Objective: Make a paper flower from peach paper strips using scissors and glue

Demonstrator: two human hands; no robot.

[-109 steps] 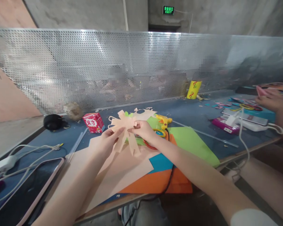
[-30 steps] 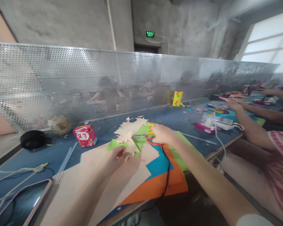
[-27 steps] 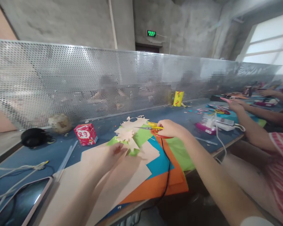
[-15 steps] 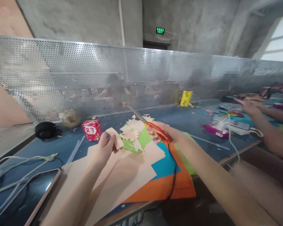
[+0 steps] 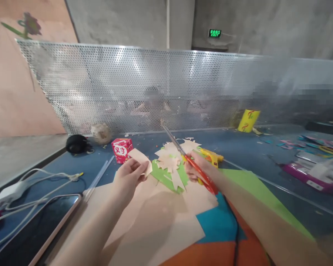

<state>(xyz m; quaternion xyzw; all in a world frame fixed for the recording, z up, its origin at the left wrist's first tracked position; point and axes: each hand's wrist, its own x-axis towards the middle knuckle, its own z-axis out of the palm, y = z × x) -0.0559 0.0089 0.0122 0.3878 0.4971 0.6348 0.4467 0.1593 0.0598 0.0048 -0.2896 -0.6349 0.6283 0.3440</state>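
Observation:
Between the thumb and fingers of my left hand [image 5: 130, 173] is a small cream paper piece [image 5: 141, 159], held above the table. My right hand [image 5: 195, 166] grips red-and-yellow scissors [image 5: 199, 171], whose blades point up and away, apart from that piece. Cut cream paper scraps [image 5: 168, 162] lie between and beyond my hands on a green sheet [image 5: 162, 175]. Under my forearms are large cream sheets [image 5: 155, 218], with a blue sheet [image 5: 219, 221] and an orange sheet [image 5: 211, 255] showing beneath. A yellow glue gun [image 5: 212, 157] lies just past my right hand, partly covered by it.
A red box [image 5: 122, 149] stands left of centre, near clear sticks [image 5: 98, 177]. White cables [image 5: 41, 201] and a tablet [image 5: 41, 229] lie at left. A yellow roll [image 5: 249, 120] stands by the perforated metal screen [image 5: 113, 85]. A purple-and-white pack [image 5: 308, 177] is at right.
My view has swung left, so everything appears further right. The scissors have turned, and the glue gun now shows beyond my right hand. My left hand still holds the paper piece.

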